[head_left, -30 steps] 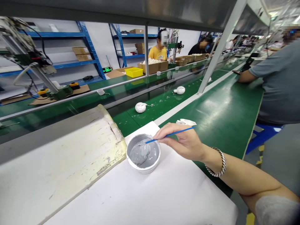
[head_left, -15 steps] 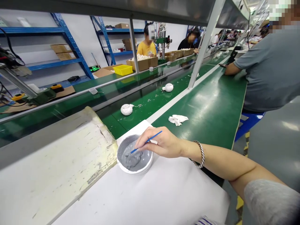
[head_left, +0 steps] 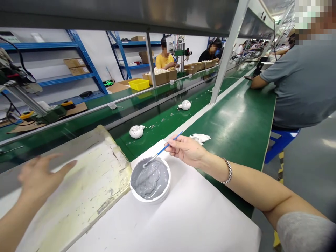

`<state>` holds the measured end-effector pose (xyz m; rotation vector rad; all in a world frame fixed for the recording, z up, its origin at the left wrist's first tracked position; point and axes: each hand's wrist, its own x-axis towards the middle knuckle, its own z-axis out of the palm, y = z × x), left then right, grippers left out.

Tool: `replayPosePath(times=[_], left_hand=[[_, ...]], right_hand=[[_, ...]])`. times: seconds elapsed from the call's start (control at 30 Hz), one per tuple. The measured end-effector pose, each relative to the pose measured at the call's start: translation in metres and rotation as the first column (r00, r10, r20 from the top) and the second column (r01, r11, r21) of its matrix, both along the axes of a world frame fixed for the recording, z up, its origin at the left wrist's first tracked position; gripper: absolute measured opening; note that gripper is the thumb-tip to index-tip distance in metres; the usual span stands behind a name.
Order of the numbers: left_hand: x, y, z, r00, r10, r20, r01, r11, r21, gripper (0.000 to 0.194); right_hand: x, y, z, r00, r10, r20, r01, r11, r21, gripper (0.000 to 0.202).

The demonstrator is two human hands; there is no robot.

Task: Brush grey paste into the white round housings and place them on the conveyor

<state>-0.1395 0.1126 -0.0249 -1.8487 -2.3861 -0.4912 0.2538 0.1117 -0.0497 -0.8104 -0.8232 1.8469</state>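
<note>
A thin blue-handled brush [head_left: 168,146] is pinched in my right hand [head_left: 187,149], its tip coated with grey paste. That tip rests at the far inner side of a white bowl [head_left: 168,185]. Thick grey paste [head_left: 151,178] with a swirled surface fills much of the bowl. On the left, my left hand [head_left: 42,175] hovers over a worn cream-coloured board [head_left: 86,175], fingers spread and slightly blurred, holding nothing. The bowl stands on a white sheet [head_left: 189,213] beside the board's edge.
Two round white vented devices [head_left: 136,132] with short leads lie on the green conveyor belt [head_left: 157,122]. A crumpled tissue [head_left: 201,138] lies behind my right hand. A slanted metal post [head_left: 223,63] rises beyond it. A co-worker [head_left: 309,80] sits at the right.
My right hand has lifted up and away from the bowl's middle, drawing the brush toward its far rim. My left hand has come into view at the left. The camera has tilted slightly upward.
</note>
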Motion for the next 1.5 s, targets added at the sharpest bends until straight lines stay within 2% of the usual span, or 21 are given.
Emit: replayPosePath(times=[0.07,0.13,0.27,0.4,0.5,0.6,0.7,0.77,0.8,0.87,0.93,1.0,1.03,1.1,1.2,1.27,1.33,1.43,1.5], left_hand=[[0.019,0.017,-0.005,0.996,-0.088,-0.031,0.088,0.996,-0.007,0.064],[0.043,0.034,-0.009,0.969,-0.243,-0.056,0.241,0.970,-0.026,0.058],[0.093,0.065,-0.016,0.844,-0.524,-0.115,0.516,0.852,-0.088,0.048],[0.126,0.096,-0.026,0.727,-0.676,-0.120,0.649,0.734,-0.199,0.050],[0.134,0.115,-0.037,0.734,-0.677,-0.054,0.646,0.721,-0.250,0.045],[0.132,0.129,-0.044,0.808,-0.584,0.075,0.582,0.776,-0.243,0.036],[0.123,0.132,-0.041,0.838,-0.462,0.292,0.520,0.839,-0.164,0.031],[0.116,0.124,-0.031,0.786,-0.384,0.485,0.473,0.878,-0.072,0.033],[0.113,0.116,-0.025,0.730,-0.348,0.588,0.443,0.896,-0.020,0.037],[0.107,0.092,-0.013,0.559,-0.294,0.776,0.372,0.925,0.082,0.047],[0.105,0.060,-0.003,0.349,-0.273,0.897,0.301,0.939,0.169,0.053],[0.105,0.025,0.003,0.171,-0.264,0.949,0.237,0.946,0.221,0.058],[0.107,0.008,0.005,0.107,-0.255,0.961,0.211,0.950,0.228,0.062],[0.111,-0.023,0.008,0.005,-0.223,0.975,0.174,0.960,0.219,0.068],[0.120,-0.055,0.012,-0.107,-0.207,0.972,0.149,0.964,0.222,0.058],[0.125,-0.068,0.015,-0.139,-0.218,0.966,0.143,0.961,0.237,0.049],[0.127,-0.074,0.017,-0.114,-0.244,0.963,0.138,0.956,0.259,0.044],[0.125,-0.077,0.016,0.014,-0.312,0.950,0.129,0.943,0.307,0.047],[0.123,-0.077,0.015,0.091,-0.317,0.944,0.134,0.943,0.304,0.050]], right_hand=[[-0.001,0.000,-0.001,1.000,-0.005,-0.001,0.005,1.000,-0.018,0.034],[-0.001,0.000,-0.002,1.000,-0.011,0.001,0.011,0.999,-0.039,0.035],[-0.001,-0.001,-0.002,1.000,-0.023,0.008,0.024,0.998,-0.063,0.038],[0.001,0.000,0.001,0.999,-0.034,0.023,0.036,0.998,-0.050,0.039],[0.002,0.001,0.003,0.998,-0.025,0.051,0.024,1.000,0.017,0.038],[0.004,0.001,0.003,0.998,-0.009,0.065,0.002,0.994,0.105,0.036],[0.006,0.001,0.002,0.998,0.006,0.070,-0.016,0.988,0.151,0.033],[0.006,0.001,0.002,0.998,0.004,0.066,-0.015,0.986,0.166,0.033],[0.006,0.001,0.002,0.998,-0.005,0.064,-0.006,0.985,0.172,0.032],[0.006,0.001,0.003,0.997,-0.033,0.065,0.020,0.981,0.193,0.032],[0.005,0.000,0.004,0.996,-0.058,0.075,0.040,0.974,0.224,0.033],[0.004,-0.001,0.004,0.993,-0.079,0.089,0.054,0.964,0.260,0.033],[0.004,-0.002,0.004,0.991,-0.091,0.098,0.060,0.958,0.280,0.032],[0.004,-0.005,0.005,0.985,-0.118,0.123,0.073,0.945,0.319,0.030],[0.002,-0.009,0.009,0.977,-0.165,0.138,0.106,0.927,0.360,0.030],[-0.001,-0.011,0.013,0.973,-0.199,0.117,0.144,0.919,0.367,0.031],[-0.003,-0.014,0.018,0.971,-0.217,0.100,0.167,0.916,0.364,0.031],[-0.007,-0.014,0.026,0.976,-0.202,0.083,0.162,0.923,0.349,0.031],[-0.010,-0.014,0.032,0.983,-0.177,0.050,0.150,0.928,0.340,0.031]])
